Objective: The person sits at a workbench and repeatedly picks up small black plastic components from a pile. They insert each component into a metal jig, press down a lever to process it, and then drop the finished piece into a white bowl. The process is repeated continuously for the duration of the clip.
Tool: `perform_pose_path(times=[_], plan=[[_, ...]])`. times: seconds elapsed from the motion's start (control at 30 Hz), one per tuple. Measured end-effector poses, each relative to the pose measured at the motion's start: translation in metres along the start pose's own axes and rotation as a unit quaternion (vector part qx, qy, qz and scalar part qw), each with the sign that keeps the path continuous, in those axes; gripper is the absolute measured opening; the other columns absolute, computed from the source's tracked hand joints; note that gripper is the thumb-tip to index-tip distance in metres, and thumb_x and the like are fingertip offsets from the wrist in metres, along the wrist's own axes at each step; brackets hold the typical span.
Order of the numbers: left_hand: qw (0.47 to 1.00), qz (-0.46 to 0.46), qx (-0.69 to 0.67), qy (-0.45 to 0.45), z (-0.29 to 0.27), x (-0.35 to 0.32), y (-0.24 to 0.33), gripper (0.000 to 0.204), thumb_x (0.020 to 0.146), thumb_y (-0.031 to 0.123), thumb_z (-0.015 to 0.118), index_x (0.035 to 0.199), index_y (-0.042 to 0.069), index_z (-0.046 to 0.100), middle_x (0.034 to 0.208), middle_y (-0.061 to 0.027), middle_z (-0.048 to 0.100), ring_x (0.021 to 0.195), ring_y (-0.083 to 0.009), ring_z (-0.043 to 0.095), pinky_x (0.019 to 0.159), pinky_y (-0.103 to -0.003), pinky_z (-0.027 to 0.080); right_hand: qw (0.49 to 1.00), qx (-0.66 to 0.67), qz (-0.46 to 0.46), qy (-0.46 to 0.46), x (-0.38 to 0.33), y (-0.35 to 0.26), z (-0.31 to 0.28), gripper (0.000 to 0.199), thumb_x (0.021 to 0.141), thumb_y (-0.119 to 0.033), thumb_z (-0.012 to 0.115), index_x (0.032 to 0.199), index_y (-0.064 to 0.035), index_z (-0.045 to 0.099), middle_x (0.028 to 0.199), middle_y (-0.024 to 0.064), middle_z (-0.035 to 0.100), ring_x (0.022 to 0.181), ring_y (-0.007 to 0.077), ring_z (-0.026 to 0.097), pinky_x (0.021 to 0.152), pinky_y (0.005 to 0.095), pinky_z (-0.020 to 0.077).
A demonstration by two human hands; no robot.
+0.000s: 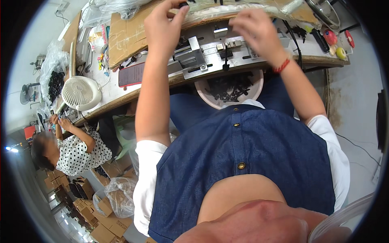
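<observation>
Up at the far edge of the bench, my left hand (163, 30) pinches a small black part (183, 5) between thumb and fingers. My right hand (257, 32) hovers over the right side of a metal fixture (195, 56), its fingers loosely curved and apart, a little blurred by motion. I see nothing held in it. The fixture has silver blocks on a flat plate, with a black-knobbed lever (225, 65) pointing toward me. Below the bench edge, by my lap, sits a pale basin (199, 90) full of black parts (231, 89).
A dark phone with a red edge (130, 75) lies left of the fixture, near cardboard (125, 40). Further left stands a white fan (81, 93). A person in a dotted top (83, 152) works there. Several black pieces (299, 32) and a black tool (320, 40) lie at right.
</observation>
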State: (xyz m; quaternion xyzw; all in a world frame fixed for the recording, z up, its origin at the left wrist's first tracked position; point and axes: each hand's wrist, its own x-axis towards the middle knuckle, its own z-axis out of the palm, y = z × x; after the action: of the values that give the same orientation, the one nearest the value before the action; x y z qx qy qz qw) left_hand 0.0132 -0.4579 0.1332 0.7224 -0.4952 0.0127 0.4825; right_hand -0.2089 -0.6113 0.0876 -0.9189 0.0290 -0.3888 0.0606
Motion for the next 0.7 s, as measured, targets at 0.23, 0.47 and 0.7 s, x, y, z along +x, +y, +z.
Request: perform_pose_path(times=[0.23, 0.47, 0.7], plan=[[0.993, 0.088, -0.072, -0.037, 0.031, -0.104, 0.028, 0.024, 0.083, 0.008, 0.083, 0.106, 0.013, 0.080, 0.104, -0.0055, 0.062, 0.066, -0.0126, 0.062, 0.059, -0.028, 0.052, 0.990, -0.087, 0.014, -0.108, 0.065, 0.086, -0.009, 0.020, 0.080, -0.011, 0.077, 0.100, -0.0098, 0.074, 0.100, 0.0109, 0.056, 0.100, 0.0342, 0.054, 0.088, 0.0422, 0.0460], [0.996, 0.049, 0.006, -0.080, 0.072, -0.138, 0.004, 0.027, 0.084, 0.009, 0.082, 0.111, 0.014, 0.079, 0.118, -0.0051, 0.066, 0.073, -0.0131, 0.070, 0.065, -0.030, 0.057, 0.995, -0.011, 0.079, -0.052, 0.066, 0.066, -0.025, 0.012, 0.089, -0.012, 0.071, 0.098, -0.0044, 0.069, 0.097, 0.0131, 0.059, 0.095, 0.0336, 0.056, 0.085, 0.0435, 0.0464], [0.996, 0.076, 0.015, -0.049, 0.079, -0.139, 0.005, 0.026, 0.088, 0.010, 0.078, 0.113, 0.013, 0.078, 0.129, -0.0048, 0.072, 0.085, -0.0212, 0.075, 0.075, -0.031, 0.060, 0.953, 0.128, 0.265, 0.074, -0.019, 0.078, -0.093, 0.020, 0.099, -0.015, 0.066, 0.116, -0.0032, 0.066, 0.103, 0.0090, 0.067, 0.094, 0.0226, 0.062, 0.088, 0.0347, 0.0494]])
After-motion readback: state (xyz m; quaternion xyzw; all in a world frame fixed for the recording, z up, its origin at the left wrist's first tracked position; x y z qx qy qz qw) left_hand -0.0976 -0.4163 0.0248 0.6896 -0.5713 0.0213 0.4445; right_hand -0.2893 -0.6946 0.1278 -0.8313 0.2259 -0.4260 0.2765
